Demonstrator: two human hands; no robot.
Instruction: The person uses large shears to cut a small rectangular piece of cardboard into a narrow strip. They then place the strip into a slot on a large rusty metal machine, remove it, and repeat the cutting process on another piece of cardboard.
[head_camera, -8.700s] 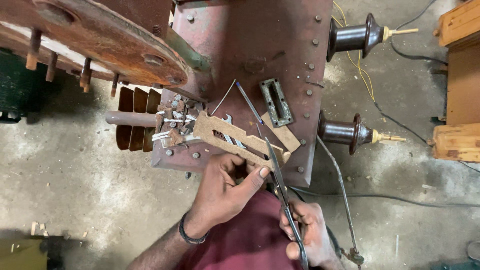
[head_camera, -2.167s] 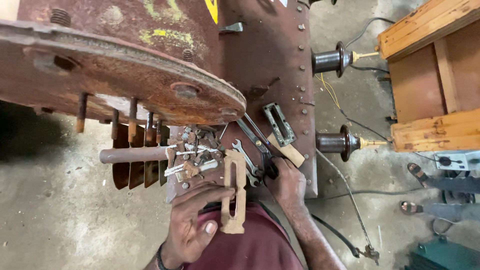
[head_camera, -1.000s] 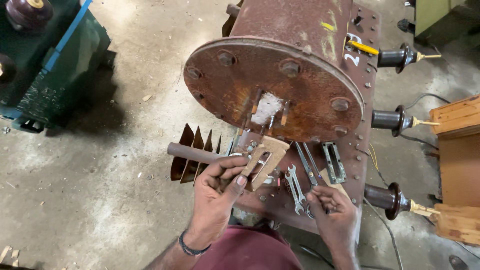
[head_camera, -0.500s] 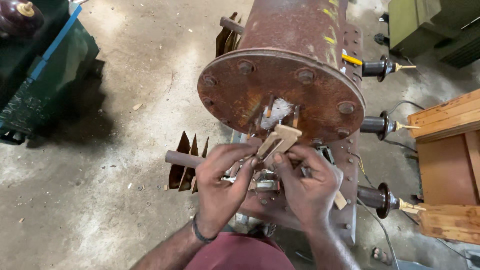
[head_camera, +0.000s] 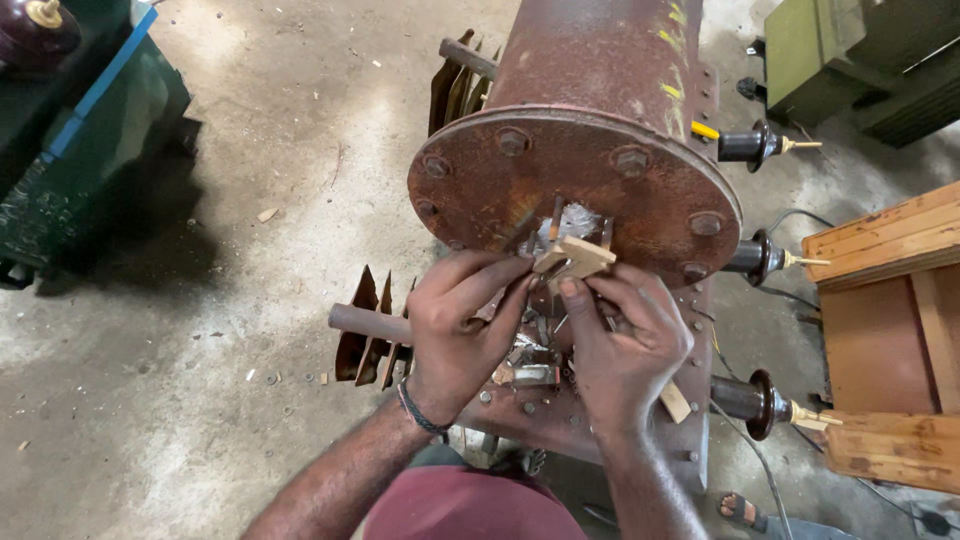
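Observation:
Both hands meet over a pale slotted wooden piece (head_camera: 578, 255) held just below the rusty round end flange (head_camera: 640, 185) of a big brown tank. My left hand (head_camera: 462, 322) pinches the piece from the left with its fingertips. My right hand (head_camera: 622, 345) grips it from below and the right. Under the hands lie small metal clamps and bolts (head_camera: 528, 368) on the tank's rusty top plate (head_camera: 560, 415), partly hidden by my fingers.
A rusty pipe (head_camera: 365, 323) with cooling fins sticks out to the left. Dark insulator bushings (head_camera: 750, 400) line the right side. Wooden crates (head_camera: 880, 290) stand at right, a green cabinet (head_camera: 80, 150) at upper left, a green box (head_camera: 850, 50) at upper right. Concrete floor all round.
My right hand has let go of the long metal tool and come up to the wooden piece, which both hands have lifted from the top plate to the flange. My view shifted upward.

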